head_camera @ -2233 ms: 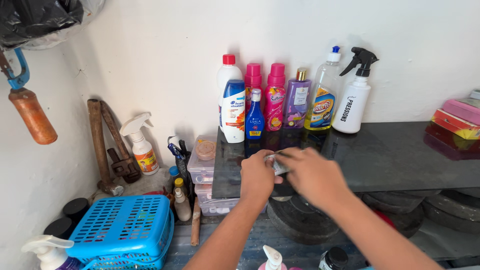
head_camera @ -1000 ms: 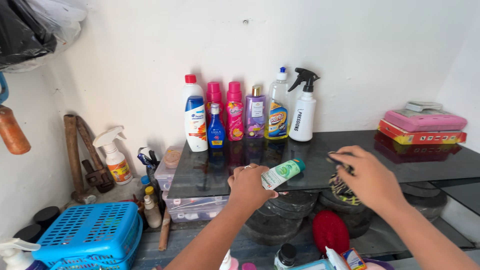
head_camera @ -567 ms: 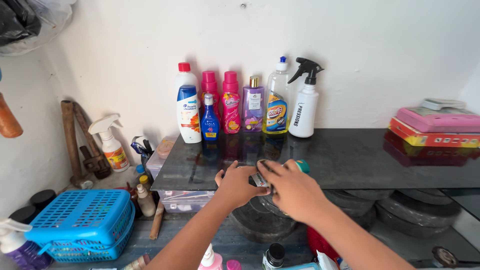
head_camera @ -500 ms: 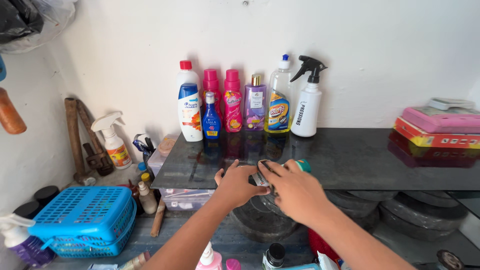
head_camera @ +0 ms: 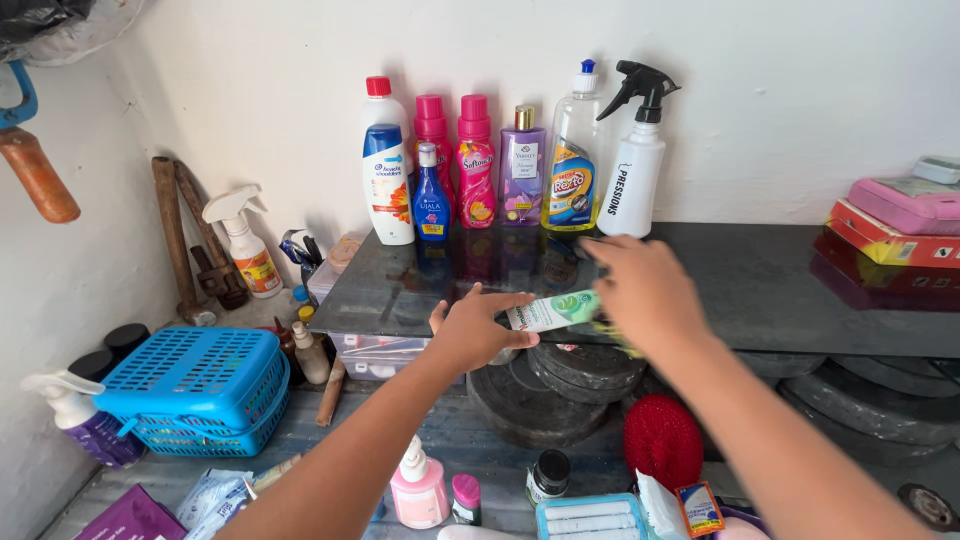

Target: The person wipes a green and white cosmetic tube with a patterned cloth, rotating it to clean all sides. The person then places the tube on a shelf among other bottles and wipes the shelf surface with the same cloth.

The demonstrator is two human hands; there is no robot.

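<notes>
At frame centre, a white, green-ended tube (head_camera: pixel 553 310) is gripped by left hand (head_camera: pixel 478 330) fingers; right hand (head_camera: pixel 645 290) fingers are spread beside it.

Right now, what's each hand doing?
Left hand: closed on the small white and green tube.
Right hand: blurred, at the tube's far end; grip cannot be told.
</notes>
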